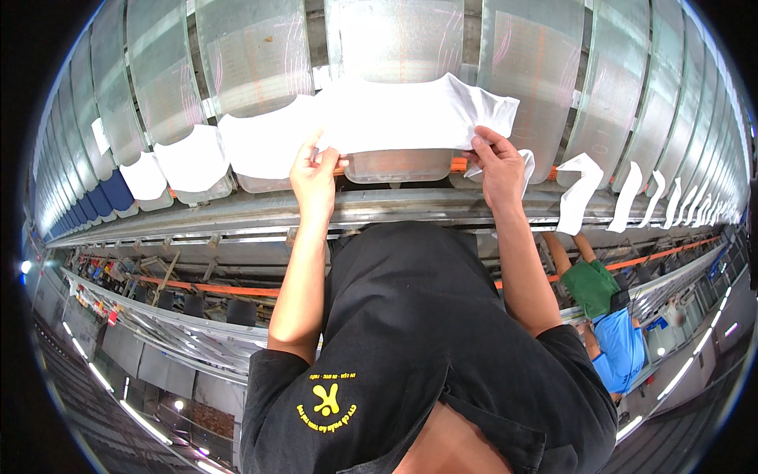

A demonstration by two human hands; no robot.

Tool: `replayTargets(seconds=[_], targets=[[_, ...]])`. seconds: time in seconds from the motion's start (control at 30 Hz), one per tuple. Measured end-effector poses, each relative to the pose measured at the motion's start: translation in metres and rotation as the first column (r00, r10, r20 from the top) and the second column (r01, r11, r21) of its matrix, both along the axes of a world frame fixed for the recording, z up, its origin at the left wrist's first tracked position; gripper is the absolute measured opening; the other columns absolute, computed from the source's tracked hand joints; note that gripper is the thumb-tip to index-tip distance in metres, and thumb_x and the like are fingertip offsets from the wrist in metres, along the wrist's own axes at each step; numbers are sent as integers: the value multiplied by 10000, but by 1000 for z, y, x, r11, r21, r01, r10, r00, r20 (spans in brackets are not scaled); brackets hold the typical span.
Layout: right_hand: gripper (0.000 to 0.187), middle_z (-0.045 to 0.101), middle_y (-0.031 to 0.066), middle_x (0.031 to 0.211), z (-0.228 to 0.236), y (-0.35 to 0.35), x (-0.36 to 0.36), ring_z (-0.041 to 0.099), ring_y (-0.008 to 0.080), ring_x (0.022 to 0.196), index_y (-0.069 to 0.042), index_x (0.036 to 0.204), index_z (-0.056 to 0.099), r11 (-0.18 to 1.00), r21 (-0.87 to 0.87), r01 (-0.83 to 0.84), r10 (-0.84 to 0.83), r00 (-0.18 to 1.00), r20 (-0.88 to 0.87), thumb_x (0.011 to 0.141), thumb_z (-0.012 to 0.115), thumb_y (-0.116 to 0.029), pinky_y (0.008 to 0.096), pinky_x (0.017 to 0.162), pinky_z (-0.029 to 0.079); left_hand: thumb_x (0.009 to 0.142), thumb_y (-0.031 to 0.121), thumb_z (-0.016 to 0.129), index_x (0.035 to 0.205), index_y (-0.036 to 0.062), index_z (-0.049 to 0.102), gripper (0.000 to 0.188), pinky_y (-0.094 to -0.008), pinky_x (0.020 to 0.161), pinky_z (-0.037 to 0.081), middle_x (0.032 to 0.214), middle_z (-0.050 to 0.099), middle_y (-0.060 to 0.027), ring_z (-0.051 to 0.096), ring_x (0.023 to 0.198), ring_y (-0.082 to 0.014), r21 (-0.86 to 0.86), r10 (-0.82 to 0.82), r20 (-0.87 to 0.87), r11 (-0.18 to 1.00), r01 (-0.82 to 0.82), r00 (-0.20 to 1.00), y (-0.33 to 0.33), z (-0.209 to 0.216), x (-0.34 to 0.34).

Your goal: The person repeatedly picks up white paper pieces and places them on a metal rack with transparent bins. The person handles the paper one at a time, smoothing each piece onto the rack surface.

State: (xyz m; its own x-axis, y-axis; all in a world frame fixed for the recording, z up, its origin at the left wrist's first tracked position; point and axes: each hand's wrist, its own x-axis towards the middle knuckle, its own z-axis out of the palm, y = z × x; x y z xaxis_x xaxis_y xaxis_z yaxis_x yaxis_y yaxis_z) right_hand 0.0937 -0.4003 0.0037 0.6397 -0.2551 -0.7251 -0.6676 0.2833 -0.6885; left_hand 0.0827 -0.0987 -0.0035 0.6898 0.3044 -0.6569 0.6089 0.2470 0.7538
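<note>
A white garment [399,114] is stretched over the lower end of a clear cylindrical form [395,55] straight ahead of me. My left hand [314,175] grips its lower left edge with closed fingers. At the lower right edge my right hand [499,164] pinches the cloth, where a loose flap hangs beside the wrist. Both of my bare forearms reach up from my black shirt.
A long row of clear forms [253,55] runs left and right, with white pieces [189,162] on some and dark blue pieces [118,189] at far left. A metal rail [237,209] crosses below. Two people [612,316] in green and blue shirts work at right.
</note>
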Motion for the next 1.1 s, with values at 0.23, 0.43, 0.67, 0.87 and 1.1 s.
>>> replayTargets(seconds=[0.23, 0.43, 0.67, 0.87, 1.1], targets=[[254, 674, 77, 994, 1, -1, -7, 667, 137, 854, 58, 1187, 657, 998, -35, -53, 52, 998, -30, 965, 681, -63, 286, 788, 615, 962, -2, 644, 1390, -48, 530, 446, -257, 681, 577, 922, 689, -101, 662, 736, -124, -4, 7, 23, 1000, -6, 1000, 0, -1, -10], [247, 676, 84, 990, 1, 1, -14, 675, 145, 835, 73, 1164, 663, 996, -65, -67, 64, 997, -51, 962, 687, -68, 279, 776, 621, 956, 4, 672, 1364, -43, 545, 430, -267, 726, 582, 883, 704, -80, 672, 752, -118, 6, -14, 21, 1000, 13, 1000, 4, -4, -18], [253, 674, 89, 986, 2, 3, -19, 671, 147, 829, 84, 1161, 659, 995, -77, -56, 51, 996, -68, 963, 686, -73, 282, 787, 625, 964, 18, 667, 1372, -41, 542, 430, -263, 727, 577, 868, 701, -74, 672, 753, -112, 32, -28, 31, 999, 27, 999, 3, 0, -19], [253, 671, 84, 983, 3, 2, -20, 666, 140, 838, 80, 1162, 660, 996, -70, -62, 57, 996, -72, 966, 683, -78, 284, 780, 624, 967, 26, 665, 1380, -49, 530, 441, -258, 728, 575, 911, 703, -89, 676, 773, -114, 62, -47, 28, 997, 45, 999, 2, 3, -21], [265, 668, 71, 987, 2, 2, -20, 657, 130, 847, 78, 1183, 658, 994, -81, -69, 62, 994, -86, 972, 675, -82, 286, 773, 619, 968, 2, 641, 1392, -65, 517, 447, -266, 730, 580, 1011, 672, -109, 666, 814, -128, 52, -41, 5, 998, 41, 999, 2, 1, -24]])
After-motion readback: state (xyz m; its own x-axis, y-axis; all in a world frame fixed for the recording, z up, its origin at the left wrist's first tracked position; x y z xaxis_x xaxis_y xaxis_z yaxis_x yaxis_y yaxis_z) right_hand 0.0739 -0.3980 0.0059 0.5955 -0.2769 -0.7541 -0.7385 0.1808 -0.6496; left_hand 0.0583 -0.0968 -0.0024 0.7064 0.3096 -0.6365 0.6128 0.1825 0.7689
